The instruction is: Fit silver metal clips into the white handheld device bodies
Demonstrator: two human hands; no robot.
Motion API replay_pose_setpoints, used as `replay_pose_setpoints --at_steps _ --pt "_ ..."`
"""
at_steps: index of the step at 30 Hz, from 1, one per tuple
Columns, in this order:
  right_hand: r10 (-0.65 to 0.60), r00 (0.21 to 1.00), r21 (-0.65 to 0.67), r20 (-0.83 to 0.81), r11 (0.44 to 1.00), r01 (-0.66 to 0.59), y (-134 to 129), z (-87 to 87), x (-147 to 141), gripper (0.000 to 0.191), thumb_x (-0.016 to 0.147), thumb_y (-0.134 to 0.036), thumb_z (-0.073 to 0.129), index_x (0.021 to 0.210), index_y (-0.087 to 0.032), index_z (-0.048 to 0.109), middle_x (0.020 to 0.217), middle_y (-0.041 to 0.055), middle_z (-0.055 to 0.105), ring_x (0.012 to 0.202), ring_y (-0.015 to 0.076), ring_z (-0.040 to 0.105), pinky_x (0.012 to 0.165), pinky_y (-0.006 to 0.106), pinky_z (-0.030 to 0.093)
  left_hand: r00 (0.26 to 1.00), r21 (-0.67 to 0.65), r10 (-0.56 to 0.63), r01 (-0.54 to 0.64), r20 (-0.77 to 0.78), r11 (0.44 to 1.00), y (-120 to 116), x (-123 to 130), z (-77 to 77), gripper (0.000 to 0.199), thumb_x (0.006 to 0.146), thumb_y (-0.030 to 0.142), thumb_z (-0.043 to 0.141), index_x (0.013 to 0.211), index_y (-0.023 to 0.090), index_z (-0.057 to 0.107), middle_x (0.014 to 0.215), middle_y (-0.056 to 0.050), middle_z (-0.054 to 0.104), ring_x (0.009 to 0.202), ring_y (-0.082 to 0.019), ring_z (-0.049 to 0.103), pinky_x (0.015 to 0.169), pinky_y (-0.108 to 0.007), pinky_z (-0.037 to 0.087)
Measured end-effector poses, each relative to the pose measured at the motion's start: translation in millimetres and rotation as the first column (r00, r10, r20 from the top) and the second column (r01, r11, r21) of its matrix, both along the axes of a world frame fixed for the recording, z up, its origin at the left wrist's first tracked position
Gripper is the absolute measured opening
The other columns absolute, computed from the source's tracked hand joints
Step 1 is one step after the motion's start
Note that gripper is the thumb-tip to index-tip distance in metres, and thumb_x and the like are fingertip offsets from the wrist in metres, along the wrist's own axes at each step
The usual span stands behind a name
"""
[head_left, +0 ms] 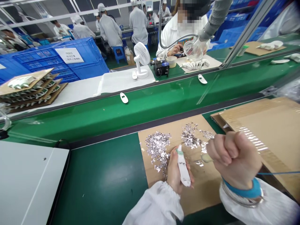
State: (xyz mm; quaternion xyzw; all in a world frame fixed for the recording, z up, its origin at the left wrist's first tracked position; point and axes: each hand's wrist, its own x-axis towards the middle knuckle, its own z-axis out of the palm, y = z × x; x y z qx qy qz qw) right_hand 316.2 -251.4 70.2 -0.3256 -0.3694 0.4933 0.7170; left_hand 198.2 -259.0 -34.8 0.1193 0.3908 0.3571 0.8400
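My left hand (174, 172) is closed around a white plastic device housing (183, 168) with a narrow tip and a pale green ring near it. The tip points away from me. My right hand (234, 153) is a fist to the right of it, around a thin tool with a pale yellowish handle end (206, 157). The tool's slim shaft is blurred and points toward the housing; I cannot tell whether it touches. Beneath both hands lies a cardboard sheet (199, 193). A pile of small shiny metal pieces (158, 145) is at its left, and another pile (190, 136) farther right.
Beyond the bench runs a green conveyor belt (93, 117) carrying white housings (124, 97). Flat cardboard (264, 122) lies at right, a grey-white box (28, 178) at left. Across the belt are a white fan (142, 59), stacked trays (28, 90) and a co-worker (168, 34).
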Motion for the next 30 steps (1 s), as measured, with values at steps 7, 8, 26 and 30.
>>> replay_pose_setpoints --at_steps 7,8,26,30 --pt "0.006 1.0 0.044 0.015 0.999 -0.007 5 -6.8 -12 0.048 0.094 -0.033 0.042 0.049 -0.018 0.034 0.038 -0.0041 0.029 0.033 0.0076 0.027 0.034 0.024 0.018 1.0 -0.009 -0.016 0.016 0.001 1.0 0 0 -2.3 0.052 0.09 0.055 0.03 0.135 0.031 0.033 0.058 0.002 0.055 0.029 -0.013 0.048 0.022 -0.021 0.038" --pt "0.008 1.0 0.042 0.017 0.999 -0.009 5 -6.8 -13 0.048 0.095 -0.033 0.041 0.049 -0.018 0.034 0.038 -0.0041 0.029 0.034 0.0077 0.027 0.034 0.024 0.018 1.0 -0.011 -0.011 0.011 0.002 1.0 0 0 -2.3 0.052 0.09 0.055 0.03 0.135 0.031 0.033 0.057 0.002 0.055 0.029 -0.013 0.048 0.022 -0.021 0.038" --pt "0.013 0.994 0.073 0.109 0.997 -0.021 -5 -13.3 -21 0.045 0.092 -0.031 0.046 0.05 -0.018 0.038 0.039 -0.003 0.034 0.036 0.0093 0.034 0.037 0.026 0.023 0.998 -0.008 0.048 -0.049 -0.028 0.999 -4 4 -5.3 0.056 0.087 0.057 0.037 0.135 0.028 0.034 0.057 0.003 0.054 0.028 -0.013 0.048 0.023 -0.02 0.033" --pt "-0.012 0.982 0.13 0.19 0.991 -0.013 -10 -16.3 -26 0.043 0.094 -0.027 0.044 0.051 -0.019 0.043 0.04 -0.0028 0.036 0.036 0.0102 0.035 0.038 0.027 0.022 0.995 0.022 0.102 -0.101 -0.005 0.995 -5 6 -6.3 0.061 0.086 0.057 0.042 0.137 0.025 0.034 0.054 0.005 0.052 0.026 -0.012 0.045 0.024 -0.019 0.029"
